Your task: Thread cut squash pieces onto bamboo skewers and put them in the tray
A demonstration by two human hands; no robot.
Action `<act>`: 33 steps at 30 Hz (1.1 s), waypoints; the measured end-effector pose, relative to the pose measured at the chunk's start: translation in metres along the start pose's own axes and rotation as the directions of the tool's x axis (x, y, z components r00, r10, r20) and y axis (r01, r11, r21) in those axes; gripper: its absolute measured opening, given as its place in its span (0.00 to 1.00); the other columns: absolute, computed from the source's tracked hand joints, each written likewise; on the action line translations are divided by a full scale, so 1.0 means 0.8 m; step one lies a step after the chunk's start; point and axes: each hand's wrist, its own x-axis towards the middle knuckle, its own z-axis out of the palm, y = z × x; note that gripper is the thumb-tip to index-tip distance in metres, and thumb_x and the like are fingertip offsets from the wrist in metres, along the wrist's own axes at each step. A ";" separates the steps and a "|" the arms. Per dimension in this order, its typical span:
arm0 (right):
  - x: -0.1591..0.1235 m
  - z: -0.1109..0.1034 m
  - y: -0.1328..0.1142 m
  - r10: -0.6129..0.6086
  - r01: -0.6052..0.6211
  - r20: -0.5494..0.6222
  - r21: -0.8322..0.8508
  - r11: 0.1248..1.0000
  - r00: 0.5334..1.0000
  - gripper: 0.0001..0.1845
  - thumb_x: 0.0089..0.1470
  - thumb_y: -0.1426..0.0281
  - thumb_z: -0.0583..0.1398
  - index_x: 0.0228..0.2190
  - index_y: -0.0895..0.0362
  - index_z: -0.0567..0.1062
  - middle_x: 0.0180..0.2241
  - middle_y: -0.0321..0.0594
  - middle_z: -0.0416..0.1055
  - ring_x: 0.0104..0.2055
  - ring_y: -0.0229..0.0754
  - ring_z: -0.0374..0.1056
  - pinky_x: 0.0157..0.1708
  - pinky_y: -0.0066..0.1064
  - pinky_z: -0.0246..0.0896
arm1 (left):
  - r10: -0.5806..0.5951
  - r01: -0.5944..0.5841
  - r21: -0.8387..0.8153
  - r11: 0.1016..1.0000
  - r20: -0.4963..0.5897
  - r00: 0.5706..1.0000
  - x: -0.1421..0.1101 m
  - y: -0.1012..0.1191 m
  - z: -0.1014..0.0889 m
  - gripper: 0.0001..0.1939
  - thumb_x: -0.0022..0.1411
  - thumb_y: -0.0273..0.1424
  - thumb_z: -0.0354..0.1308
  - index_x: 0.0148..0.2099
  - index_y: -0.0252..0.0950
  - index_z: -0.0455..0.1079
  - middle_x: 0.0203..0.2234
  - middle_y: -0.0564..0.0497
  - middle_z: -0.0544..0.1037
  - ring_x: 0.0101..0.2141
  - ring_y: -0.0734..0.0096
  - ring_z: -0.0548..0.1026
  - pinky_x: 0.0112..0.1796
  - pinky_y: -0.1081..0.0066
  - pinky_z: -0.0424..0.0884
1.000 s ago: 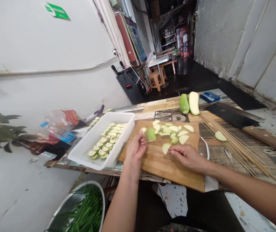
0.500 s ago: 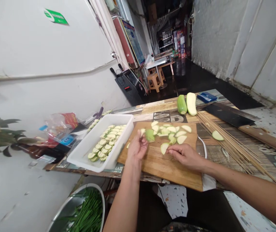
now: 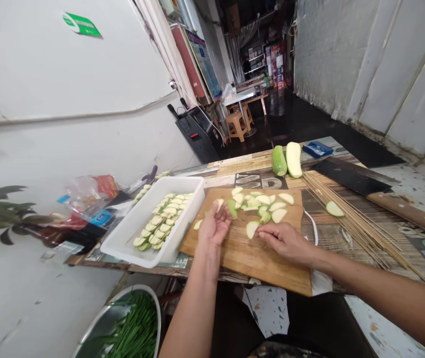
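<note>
My left hand [image 3: 214, 227] rests on the wooden cutting board [image 3: 249, 256], its fingers curled round green zucchini slices [image 3: 230, 206]. My right hand [image 3: 286, 242] lies on the board to the right, fingers pinched together, their tips touching a single pale slice [image 3: 251, 228]. What the pinch holds I cannot make out. A heap of loose slices [image 3: 262, 201] lies just beyond both hands. A white tray [image 3: 123, 243] left of the board holds rows of slices.
Two zucchini halves [image 3: 287, 159] lie at the table's far edge. Bamboo skewers [image 3: 346, 214] and a cleaver [image 3: 350, 176] lie right of the board, a lone slice [image 3: 333, 209] on the skewers. A metal bowl of green stalks [image 3: 133, 328] stands below the table. Plastic bags [image 3: 89, 194] lie left.
My left hand has drawn back a little toward me with the green slices and turned more palm-up. My right hand has barely moved. The view has shifted slightly.
</note>
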 end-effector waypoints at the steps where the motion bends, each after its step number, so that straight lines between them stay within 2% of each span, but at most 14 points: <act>1: 0.000 0.000 0.000 -0.002 0.002 -0.001 0.000 1.000 1.000 0.15 0.55 0.69 0.48 0.25 0.60 0.72 0.19 0.34 0.60 0.22 0.33 0.54 0.23 0.25 0.47 | 0.000 0.000 -0.001 1.000 0.003 1.000 0.000 0.000 0.000 0.05 0.59 0.25 0.52 0.33 0.29 0.67 0.24 0.47 0.74 0.24 0.77 0.72 0.26 0.77 0.71; 19: -0.002 0.001 0.001 0.003 -0.002 -0.029 0.008 1.000 1.000 0.14 0.55 0.70 0.49 0.26 0.59 0.72 0.19 0.35 0.61 0.21 0.34 0.54 0.22 0.25 0.47 | 0.024 -0.024 -0.006 1.000 0.024 0.999 -0.009 -0.004 0.005 0.04 0.59 0.24 0.51 0.33 0.29 0.67 0.25 0.46 0.74 0.24 0.78 0.72 0.26 0.78 0.70; 33: 0.001 0.002 0.001 0.037 -0.035 -0.056 0.042 0.999 0.998 0.15 0.54 0.69 0.49 0.24 0.60 0.71 0.17 0.32 0.55 0.21 0.33 0.50 0.21 0.24 0.44 | 0.042 -0.045 0.066 0.997 0.041 0.998 -0.015 -0.018 0.009 0.03 0.58 0.24 0.52 0.33 0.29 0.67 0.25 0.46 0.75 0.23 0.79 0.71 0.24 0.79 0.70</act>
